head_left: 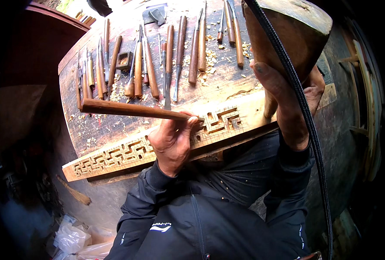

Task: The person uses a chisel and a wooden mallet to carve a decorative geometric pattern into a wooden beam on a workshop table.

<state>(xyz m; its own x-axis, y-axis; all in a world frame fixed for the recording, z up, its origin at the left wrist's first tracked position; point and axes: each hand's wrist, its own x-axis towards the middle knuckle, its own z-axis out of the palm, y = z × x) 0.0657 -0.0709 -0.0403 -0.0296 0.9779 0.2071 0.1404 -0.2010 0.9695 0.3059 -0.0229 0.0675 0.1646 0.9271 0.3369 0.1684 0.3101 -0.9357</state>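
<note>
My left hand [173, 141] is closed near the lower end of a chisel [132, 109] with a long brown wooden handle. The handle slants out to the left, and its tip meets the carved board just past my fingers. This long pale board [253, 113] lies across the table's near edge, cut with an angular meander pattern over pencilled grid lines. Off to the right, my right hand [290, 97] is wrapped around a wooden mallet [283, 39], whose heavy head rises above the hand. Part of the mallet's handle shows below, over the board's right end.
Several wood-handled chisels and gouges [181, 47] lie in a row across the worn table [127, 123], among wood shavings. A small dark square block [124, 60] sits among them. A black braided cable [303, 99] hangs before the right hand. Plastic bags [73, 238] lie lower left.
</note>
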